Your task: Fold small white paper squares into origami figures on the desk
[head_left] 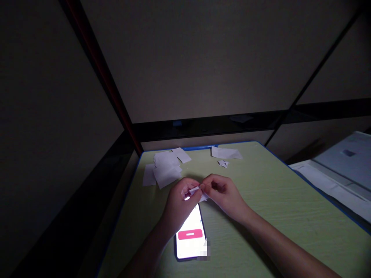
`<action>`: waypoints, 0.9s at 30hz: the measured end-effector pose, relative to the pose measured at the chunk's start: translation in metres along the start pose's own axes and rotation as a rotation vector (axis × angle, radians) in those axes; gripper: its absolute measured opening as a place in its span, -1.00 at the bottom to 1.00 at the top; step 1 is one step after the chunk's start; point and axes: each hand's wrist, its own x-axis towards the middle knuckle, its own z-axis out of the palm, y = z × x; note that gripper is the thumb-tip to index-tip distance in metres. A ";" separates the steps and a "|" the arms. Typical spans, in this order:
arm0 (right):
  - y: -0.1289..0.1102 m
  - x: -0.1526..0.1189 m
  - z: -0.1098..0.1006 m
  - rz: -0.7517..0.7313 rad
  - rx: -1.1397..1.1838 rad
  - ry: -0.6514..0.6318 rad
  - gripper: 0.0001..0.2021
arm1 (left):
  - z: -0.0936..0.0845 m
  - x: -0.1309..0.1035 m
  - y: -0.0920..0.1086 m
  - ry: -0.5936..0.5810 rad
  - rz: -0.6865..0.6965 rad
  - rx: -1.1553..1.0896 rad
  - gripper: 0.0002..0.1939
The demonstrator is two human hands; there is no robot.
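Observation:
Between my two hands is a small folded piece of white paper (203, 197), partly covered by my fingers. My left hand (184, 197) pinches it from the left, thumb over the paper. On the other side, the thumb and index finger of my right hand (222, 191) close on its upper edge. Below the hands a phone (189, 247) lies on the table with its screen lit white and a red button showing; its upper part is hidden behind my left hand. A little beyond my right hand sits a small folded paper piece (223, 163).
Several loose white sheets (166, 173) overlap at the table's far left. A longer paper strip (227, 153) lies near the far edge. The pale green table (261, 185) has a blue rim and meets a dark wall. A white box-like object (344, 166) stands at the right.

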 end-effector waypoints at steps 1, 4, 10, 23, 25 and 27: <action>0.001 0.000 0.000 0.002 0.010 -0.007 -0.82 | 0.000 0.000 0.000 -0.003 0.005 0.000 -0.91; 0.002 0.001 -0.001 0.004 0.028 -0.017 -0.83 | -0.001 -0.001 0.002 -0.016 0.020 0.001 -0.91; 0.005 0.001 -0.003 0.001 0.020 -0.028 -0.84 | -0.001 -0.001 0.006 0.008 0.008 0.001 -0.93; 0.003 0.002 -0.005 0.000 0.058 -0.019 -0.85 | 0.000 0.002 -0.004 0.075 0.010 0.024 -0.93; 0.003 0.002 -0.004 0.012 0.046 -0.016 -0.85 | 0.000 0.001 -0.003 0.078 0.016 0.038 -0.93; 0.003 0.002 -0.003 0.027 0.038 -0.009 -0.84 | 0.000 0.001 -0.002 0.080 0.014 0.047 -0.93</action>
